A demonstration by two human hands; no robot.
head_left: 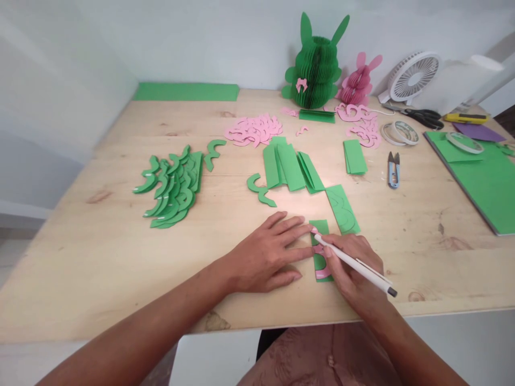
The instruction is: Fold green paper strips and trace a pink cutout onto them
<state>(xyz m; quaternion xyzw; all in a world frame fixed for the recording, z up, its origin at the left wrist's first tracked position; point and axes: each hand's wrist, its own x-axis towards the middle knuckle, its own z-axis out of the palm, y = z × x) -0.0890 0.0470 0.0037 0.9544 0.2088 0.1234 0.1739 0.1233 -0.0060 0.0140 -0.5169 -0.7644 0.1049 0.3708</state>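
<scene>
My left hand (269, 254) lies flat with fingers spread on the wooden table (120, 257), its fingertips pressing a pink curved template (320, 250) onto a folded green paper strip (321, 226). My right hand (351, 267) is closed round a white pen (354, 265), whose tip rests at the template's upper edge on the strip. Just beyond lies another green strip (341, 209) with a pencilled outline.
A pile of green cut shapes (173, 185) lies at left, folded green strips (289, 169) in the middle, pink cut shapes (253, 130) behind. Green (316, 67) and pink (358, 80) honeycomb paper rabbits, a fan (412, 75), scissors (422, 115), snips (393, 169), tape rolls (400, 133) and green sheets (483, 177) sit at back and right.
</scene>
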